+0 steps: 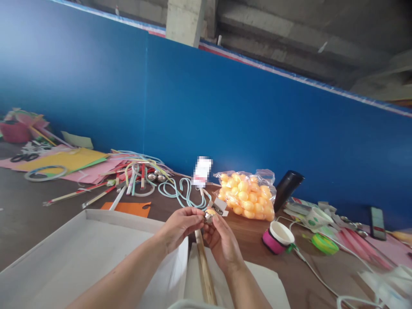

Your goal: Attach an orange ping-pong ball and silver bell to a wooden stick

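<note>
Between both hands is a small shiny silver ball (209,218), bell-like, with a yellowish patch on top. The fingertips of my left hand (183,225) pinch it from the left. From the right, the thumb and fingers of my right hand (223,244) close around it. Its underside is partly covered by fingers. Just below the hands lies a wooden stick (204,270), pointing away from me. Close behind the ball is a small open white box (222,205) with small dark pieces inside, too small to name.
A white tray (93,214) lies at left. Behind are a bag of orange balls (246,195), light-blue tubing (180,195) and several silver balls (156,176). To the right stand a black cylinder (287,189) and a pink-and-white cup (278,237). A blue partition (219,107) bounds the back.
</note>
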Motion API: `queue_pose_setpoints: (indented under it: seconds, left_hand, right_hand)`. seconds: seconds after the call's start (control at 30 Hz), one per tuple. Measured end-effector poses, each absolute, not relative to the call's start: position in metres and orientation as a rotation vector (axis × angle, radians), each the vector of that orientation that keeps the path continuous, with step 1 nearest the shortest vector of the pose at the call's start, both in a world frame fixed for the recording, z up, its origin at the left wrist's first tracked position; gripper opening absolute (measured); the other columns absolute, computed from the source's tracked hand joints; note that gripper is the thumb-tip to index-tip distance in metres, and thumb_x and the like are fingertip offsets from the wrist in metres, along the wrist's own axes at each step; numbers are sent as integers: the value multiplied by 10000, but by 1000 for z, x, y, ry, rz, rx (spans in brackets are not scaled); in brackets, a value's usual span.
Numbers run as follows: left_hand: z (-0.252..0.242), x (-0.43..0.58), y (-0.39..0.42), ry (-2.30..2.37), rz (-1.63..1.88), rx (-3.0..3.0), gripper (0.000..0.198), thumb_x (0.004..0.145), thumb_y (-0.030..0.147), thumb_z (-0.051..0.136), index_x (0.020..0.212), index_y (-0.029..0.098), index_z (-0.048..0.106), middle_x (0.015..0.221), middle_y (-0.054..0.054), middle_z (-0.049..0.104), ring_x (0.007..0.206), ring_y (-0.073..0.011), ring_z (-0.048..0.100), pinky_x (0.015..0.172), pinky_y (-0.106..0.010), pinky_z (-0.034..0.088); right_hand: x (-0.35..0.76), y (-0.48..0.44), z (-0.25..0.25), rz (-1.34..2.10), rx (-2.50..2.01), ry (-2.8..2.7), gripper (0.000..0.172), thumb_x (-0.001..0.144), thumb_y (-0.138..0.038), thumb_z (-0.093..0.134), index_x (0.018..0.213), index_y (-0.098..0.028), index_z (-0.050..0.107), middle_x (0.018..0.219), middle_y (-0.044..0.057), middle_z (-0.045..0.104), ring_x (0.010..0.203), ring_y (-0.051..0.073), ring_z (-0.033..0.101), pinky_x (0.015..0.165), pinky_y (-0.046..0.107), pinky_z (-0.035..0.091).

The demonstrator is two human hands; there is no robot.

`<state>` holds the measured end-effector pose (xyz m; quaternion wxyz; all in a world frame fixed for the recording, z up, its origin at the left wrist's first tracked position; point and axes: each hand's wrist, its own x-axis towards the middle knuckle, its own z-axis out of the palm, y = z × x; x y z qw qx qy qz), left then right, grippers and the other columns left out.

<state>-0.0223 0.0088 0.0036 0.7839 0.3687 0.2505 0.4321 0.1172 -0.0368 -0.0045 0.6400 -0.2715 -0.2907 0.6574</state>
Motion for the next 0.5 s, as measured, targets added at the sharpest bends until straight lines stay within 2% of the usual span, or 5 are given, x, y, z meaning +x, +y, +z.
queue_pose_setpoints:
  seconds: [0.13, 0.5]
  left_hand:
    - [3, -23, 10, 557, 936, 777, 144, 662, 150, 705, 784, 114, 637, 765, -36, 638, 678, -75, 602, 728, -176, 482]
    - [8, -24, 7, 515, 966, 783, 161, 669, 160, 703, 798, 118, 616, 771, -45, 634, 695, -90, 596, 761, -223, 466]
  right_hand:
    - [122, -33, -8, 1538, -590, -581, 279, 875, -236, 534, 1143, -165, 554, 840, 50, 657, 646, 108, 605, 559, 201, 505]
    - [128, -29, -11, 1581, -596, -524, 347, 846, -195, 554, 1191, -199, 518, 875, 50, 664, 689, 132, 633, 569, 202, 520]
